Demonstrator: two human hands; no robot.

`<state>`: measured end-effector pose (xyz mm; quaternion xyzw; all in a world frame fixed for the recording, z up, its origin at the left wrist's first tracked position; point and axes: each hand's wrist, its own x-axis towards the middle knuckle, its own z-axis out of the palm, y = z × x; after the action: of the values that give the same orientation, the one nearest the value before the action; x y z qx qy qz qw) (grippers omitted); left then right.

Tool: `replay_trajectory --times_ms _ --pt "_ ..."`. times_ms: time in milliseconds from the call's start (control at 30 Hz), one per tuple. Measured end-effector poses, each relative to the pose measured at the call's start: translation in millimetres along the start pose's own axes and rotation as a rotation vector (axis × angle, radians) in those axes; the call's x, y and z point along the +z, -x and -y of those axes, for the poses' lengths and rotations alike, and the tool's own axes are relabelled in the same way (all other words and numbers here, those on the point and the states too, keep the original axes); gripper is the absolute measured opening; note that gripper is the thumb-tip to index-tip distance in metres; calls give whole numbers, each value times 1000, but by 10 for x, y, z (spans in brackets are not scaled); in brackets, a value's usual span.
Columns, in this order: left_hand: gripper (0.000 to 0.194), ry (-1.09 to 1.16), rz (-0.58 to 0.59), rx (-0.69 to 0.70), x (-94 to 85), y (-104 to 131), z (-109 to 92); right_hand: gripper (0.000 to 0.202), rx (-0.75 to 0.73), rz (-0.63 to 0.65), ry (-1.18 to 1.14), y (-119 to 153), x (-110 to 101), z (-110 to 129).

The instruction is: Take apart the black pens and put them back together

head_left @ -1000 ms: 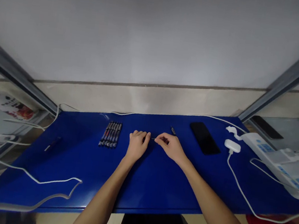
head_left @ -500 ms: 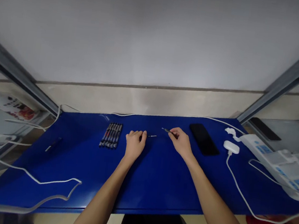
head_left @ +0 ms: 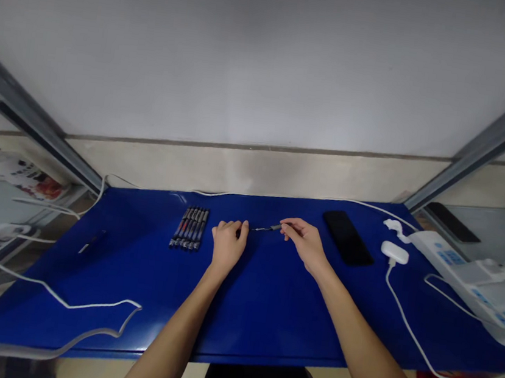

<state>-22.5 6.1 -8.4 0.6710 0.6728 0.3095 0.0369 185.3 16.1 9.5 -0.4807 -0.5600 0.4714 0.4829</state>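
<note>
My left hand [head_left: 228,244] rests on the blue tabletop [head_left: 266,301], its fingers closed round a pen whose thin silvery front [head_left: 257,229] sticks out to the right. Most of that pen is hidden in the fist. From the right, my right hand [head_left: 304,244] pinches a short dark pen piece [head_left: 275,227] between thumb and fingers. The piece points left and lines up with the thin front, their ends meeting or nearly so; I cannot tell whether they are joined. Left of my left hand lies a row of several dark pens [head_left: 189,228], side by side.
A black phone [head_left: 348,237] lies right of my right hand. Beyond it are a white earbud case [head_left: 395,252] on a cable and a white power strip [head_left: 459,263]. A dark pen-like item [head_left: 92,243] and a white cable [head_left: 95,306] lie at the left. A wall stands behind.
My right hand has moved left with the dark pen piece, closing the gap to the pen in my left hand. The left hand has stayed in place. The view has shifted slightly.
</note>
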Motion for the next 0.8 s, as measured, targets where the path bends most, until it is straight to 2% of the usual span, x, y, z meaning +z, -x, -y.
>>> replay_trajectory --times_ms 200,500,800 --pt "40 22 -1 -4 -4 0 -2 24 -9 -36 12 -7 -2 -18" --pt "41 -12 9 7 8 8 -12 23 -5 -9 4 12 19 6" --pt "38 67 113 100 -42 39 -100 25 -6 21 -25 -4 22 -50"
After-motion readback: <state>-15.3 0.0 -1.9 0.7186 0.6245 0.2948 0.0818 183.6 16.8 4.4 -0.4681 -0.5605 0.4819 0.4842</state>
